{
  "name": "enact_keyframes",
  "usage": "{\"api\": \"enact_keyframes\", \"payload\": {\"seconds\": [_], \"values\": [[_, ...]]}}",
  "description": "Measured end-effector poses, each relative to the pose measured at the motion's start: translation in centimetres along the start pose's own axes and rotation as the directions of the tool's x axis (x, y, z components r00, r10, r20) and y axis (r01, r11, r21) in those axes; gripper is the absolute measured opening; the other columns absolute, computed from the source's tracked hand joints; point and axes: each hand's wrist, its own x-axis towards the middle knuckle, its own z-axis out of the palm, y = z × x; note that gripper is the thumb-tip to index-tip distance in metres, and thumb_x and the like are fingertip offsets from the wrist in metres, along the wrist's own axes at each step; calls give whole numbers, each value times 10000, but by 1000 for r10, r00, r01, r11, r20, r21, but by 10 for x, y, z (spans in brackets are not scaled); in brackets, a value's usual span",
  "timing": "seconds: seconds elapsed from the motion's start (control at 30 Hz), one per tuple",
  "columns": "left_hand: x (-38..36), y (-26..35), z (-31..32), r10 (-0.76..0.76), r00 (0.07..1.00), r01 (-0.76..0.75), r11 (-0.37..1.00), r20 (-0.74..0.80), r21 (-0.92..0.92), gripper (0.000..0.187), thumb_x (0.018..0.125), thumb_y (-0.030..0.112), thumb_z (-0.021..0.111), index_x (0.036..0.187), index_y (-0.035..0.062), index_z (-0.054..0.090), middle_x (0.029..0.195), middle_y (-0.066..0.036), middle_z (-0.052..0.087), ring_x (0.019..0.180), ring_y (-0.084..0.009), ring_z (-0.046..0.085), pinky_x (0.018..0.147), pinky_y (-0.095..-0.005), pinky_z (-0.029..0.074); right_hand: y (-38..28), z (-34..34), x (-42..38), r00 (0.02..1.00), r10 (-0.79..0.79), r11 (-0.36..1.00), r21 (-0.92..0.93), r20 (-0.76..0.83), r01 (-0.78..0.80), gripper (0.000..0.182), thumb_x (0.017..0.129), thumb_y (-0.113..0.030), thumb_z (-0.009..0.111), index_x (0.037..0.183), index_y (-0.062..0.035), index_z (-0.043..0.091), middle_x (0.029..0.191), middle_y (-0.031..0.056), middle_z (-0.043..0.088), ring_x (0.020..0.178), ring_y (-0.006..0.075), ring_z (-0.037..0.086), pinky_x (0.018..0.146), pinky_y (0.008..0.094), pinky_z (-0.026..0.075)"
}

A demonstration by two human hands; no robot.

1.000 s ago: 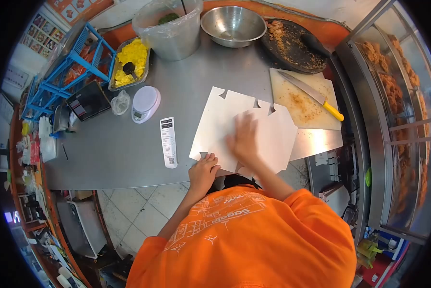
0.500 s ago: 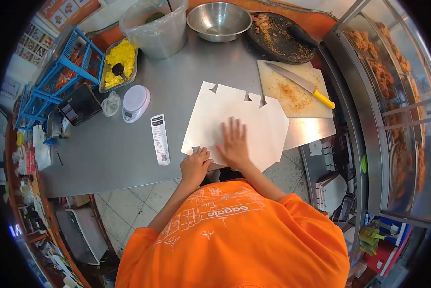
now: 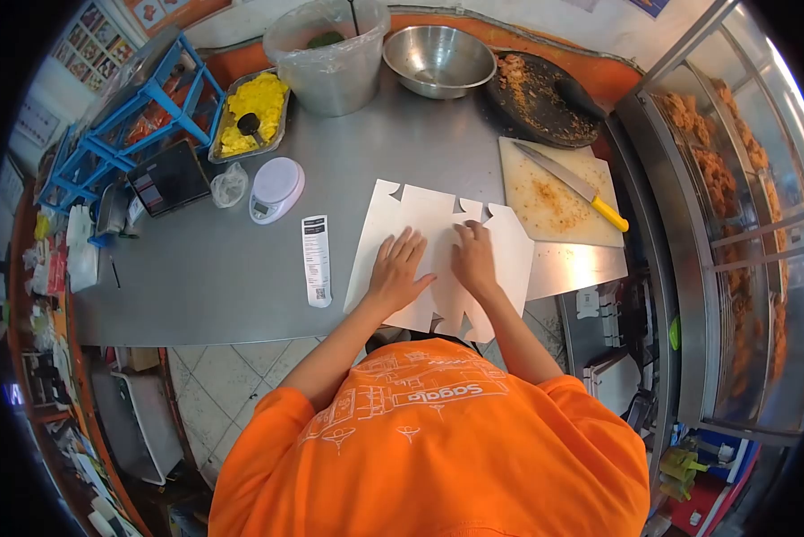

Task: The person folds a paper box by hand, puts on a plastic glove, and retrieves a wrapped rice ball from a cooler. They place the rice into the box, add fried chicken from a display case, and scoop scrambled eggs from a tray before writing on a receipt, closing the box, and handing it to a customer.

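A white die-cut cardboard box blank (image 3: pixel 375 251) with notched edges lies on the steel table in front of me. My left hand (image 3: pixel 400 273) rests flat on its left part, fingers stretched and thumb out to the side. Further right, my right hand (image 3: pixel 475 261) is on the blank near its upper notches, with the fingers bent and close together along a fold. The panel beneath my right hand looks slightly raised. Left of the blank lies a printed paper receipt (image 3: pixel 316 259).
A cutting board (image 3: pixel 545 201) with a yellow-handled knife (image 3: pixel 576 183) lies to the right. Behind stand a stone mortar (image 3: pixel 545 107), a metal bowl (image 3: pixel 439 63) and a plastic-lined bucket (image 3: pixel 326 76). A kitchen scale (image 3: pixel 276 188) and a tray of yellow food (image 3: pixel 254 103) are at left.
My left hand has moved up from the near edge onto the blank and opened flat. My right hand has shifted right and its fingers have bent. The blank has turned or flipped.
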Motion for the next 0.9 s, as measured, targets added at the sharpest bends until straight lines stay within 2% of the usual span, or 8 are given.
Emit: {"api": "enact_keyframes", "payload": {"seconds": [0.03,0.13,0.3,0.4,0.43,0.53,0.83,0.9], "values": [[-1,-1,4,-7,1000,7,1000,-5,5,641,777,418,665,1261,25,516,1296,-160,506,1286,-279,403,1076,-431,265,-6,13,8,998,-60,996,71,-18,61,427,712,-10,616,1137,0,568,1133,181,533,1050,340,496,913,425,407],[-3,-6,12,-181,958,163,982,223,99,972,758,620,584,1429,3,245,1505,-162,193,1418,-264,111,1148,-450,50,-14,32,20,983,-173,983,52,-54,176,345,717,-19,618,1061,-35,620,1054,147,566,977,326,522,862,412,426],[-6,-11,17,-207,967,208,978,148,5,1023,727,627,609,1420,-30,239,1495,-169,224,1415,-257,134,1150,-456,51,-7,35,31,954,-278,949,119,-111,291,190,719,-44,631,906,-34,659,878,126,593,851,304,552,768,376,453],[-6,-10,15,-205,966,209,978,155,-11,1030,722,622,619,1416,-38,240,1494,-173,225,1415,-258,133,1150,-455,48,-3,29,55,983,-85,987,148,161,61,168,629,-128,687,739,-16,626,677,105,604,631,262,580,608,342,474],[-6,-10,14,-203,965,207,978,165,-5,1024,723,619,619,1417,-34,243,1494,-171,225,1416,-257,131,1151,-453,47,-1,28,63,983,-86,987,148,165,61,168,629,-128,687,739,-16,626,677,105,604,631,262,580,608,342,474],[-6,-10,13,-210,961,214,977,178,-1,1015,736,616,612,1413,-44,241,1497,-171,211,1416,-260,123,1151,-449,43,-1,24,82,881,59,995,48,470,-93,213,575,-185,727,703,-38,641,735,130,659,668,268,635,610,351,508],[-7,-10,17,-225,962,230,973,153,-13,988,743,617,590,1411,-33,261,1484,-159,251,1413,-244,141,1153,-433,37,-20,22,91,820,193,978,-171,539,-117,319,544,-291,743,731,-48,657,793,120,671,729,250,652,644,346,527],[-8,-11,17,-226,963,231,973,148,-17,988,743,623,583,1408,-34,265,1480,-160,259,1412,-244,147,1152,-434,40,-22,22,92,850,174,981,-165,497,-104,279,545,-254,735,666,-35,612,690,118,638,656,235,618,603,324,492]]}}
